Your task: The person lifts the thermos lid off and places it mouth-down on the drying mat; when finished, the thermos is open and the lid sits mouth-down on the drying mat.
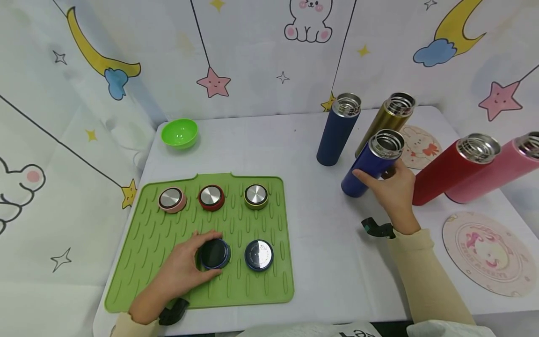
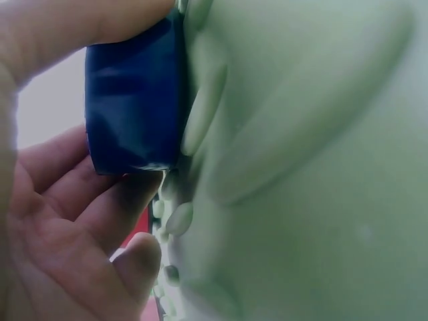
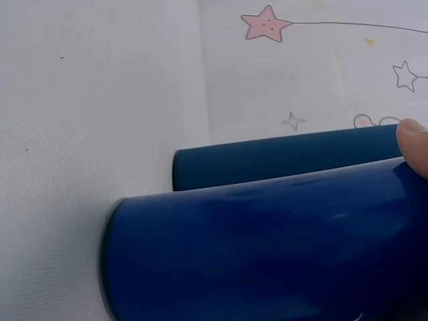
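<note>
My left hand [image 1: 185, 264] holds a dark blue bottle lid [image 1: 215, 254] between thumb and fingers, low over the green ribbed mat [image 1: 139, 281]. In the left wrist view the lid's smooth blue side [image 2: 134, 100] faces the camera, right against the mat's ridges. At the right, my right hand [image 1: 393, 189] grips a blue thermos bottle [image 1: 370, 166] that has no lid on its steel mouth. Its glossy body [image 3: 254, 247] fills the lower part of the right wrist view. To the right of the held lid lies another dark lid [image 1: 258, 255] on the mat.
Pink [image 1: 171, 200], red [image 1: 211, 197] and gold [image 1: 256, 196] lids line the mat's back. Lidless navy [image 1: 334, 135], gold [image 1: 381, 121], red [image 1: 446, 175] and pink [image 1: 497, 171] bottles surround the right hand. A green bowl [image 1: 179, 134] stands at the back left; round coasters [image 1: 490, 252] lie right.
</note>
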Motion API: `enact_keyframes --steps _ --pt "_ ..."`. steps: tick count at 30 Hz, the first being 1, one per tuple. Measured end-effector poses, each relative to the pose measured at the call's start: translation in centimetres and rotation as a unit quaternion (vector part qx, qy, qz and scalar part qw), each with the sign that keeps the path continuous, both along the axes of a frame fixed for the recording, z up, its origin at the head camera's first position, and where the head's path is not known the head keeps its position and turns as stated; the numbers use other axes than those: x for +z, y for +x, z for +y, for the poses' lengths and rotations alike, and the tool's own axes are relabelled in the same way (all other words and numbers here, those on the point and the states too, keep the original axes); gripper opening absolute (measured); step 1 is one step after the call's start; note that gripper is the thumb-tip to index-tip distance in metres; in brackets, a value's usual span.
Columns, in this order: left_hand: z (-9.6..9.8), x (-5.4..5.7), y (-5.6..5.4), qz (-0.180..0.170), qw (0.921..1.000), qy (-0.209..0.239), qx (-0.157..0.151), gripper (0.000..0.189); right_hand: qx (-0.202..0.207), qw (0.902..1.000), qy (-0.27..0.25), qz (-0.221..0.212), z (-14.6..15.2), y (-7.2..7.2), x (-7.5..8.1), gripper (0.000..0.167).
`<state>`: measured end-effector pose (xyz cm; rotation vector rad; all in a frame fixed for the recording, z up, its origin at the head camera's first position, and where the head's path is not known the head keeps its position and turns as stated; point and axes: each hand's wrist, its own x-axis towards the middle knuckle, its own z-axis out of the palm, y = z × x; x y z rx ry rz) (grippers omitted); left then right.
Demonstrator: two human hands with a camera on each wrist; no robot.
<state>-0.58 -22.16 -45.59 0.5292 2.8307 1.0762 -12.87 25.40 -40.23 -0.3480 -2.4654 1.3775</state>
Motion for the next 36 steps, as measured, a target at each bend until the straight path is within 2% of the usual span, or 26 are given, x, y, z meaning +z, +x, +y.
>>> enact_keyframes --steps 10,22,26,30,36 --pt "-0.1 -0.1 -0.2 -0.002 0.9999 -0.013 0.0 0.081 0.008 0.9999 -0.011 -0.005 0.1 -0.3 -0.2 0.087" --pt "-0.5 0.2 -0.1 -0.022 0.9995 -0.018 0.009 0.086 0.021 0.9995 -0.007 -0.022 -0.5 -0.7 -0.2 0.091" --pt "-0.5 0.2 0.1 -0.023 0.9995 -0.014 0.016 0.087 0.017 0.9994 0.001 -0.03 -0.3 0.3 0.0 0.091" --pt "-0.3 1.1 0.4 -0.02 0.9991 -0.006 0.038 0.081 0.0 0.9996 0.022 -0.018 -0.1 2.3 0.0 0.085" --pt "-0.2 3.0 -0.1 0.048 0.9968 -0.007 0.064 0.077 -0.058 0.9954 0.059 0.049 -0.6 5.6 -0.4 0.068"
